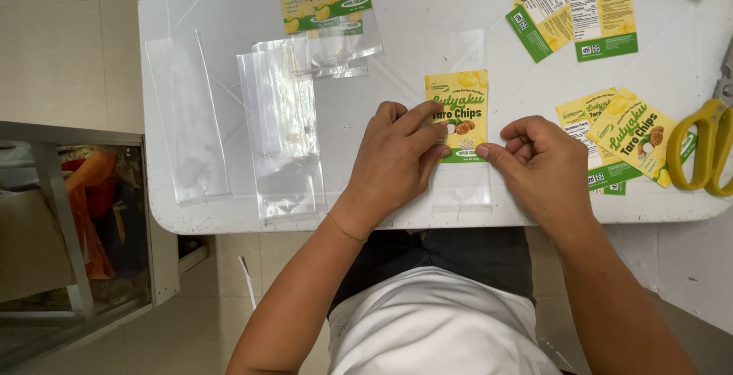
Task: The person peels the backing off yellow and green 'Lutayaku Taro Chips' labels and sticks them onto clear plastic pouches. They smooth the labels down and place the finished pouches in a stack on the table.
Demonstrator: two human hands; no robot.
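While both press a yellow-green label (pixel 458 115) onto a clear bag (pixel 460 184), left hand (pixel 397 163) flat and open, right hand (pixel 540 167) curled loosely, pinching its edge, white bench (pixel 427 39), scissors (pixel 706 150) nearby.

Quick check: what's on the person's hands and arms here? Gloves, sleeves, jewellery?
No gloves: both the left hand and the right hand are bare. The forearms are bare too, with no sleeves reaching them in view. The only item worn is a thin bracelet around the left wrist. No rings or watch show; the right wrist looks bare. Nails look short and unpainted.
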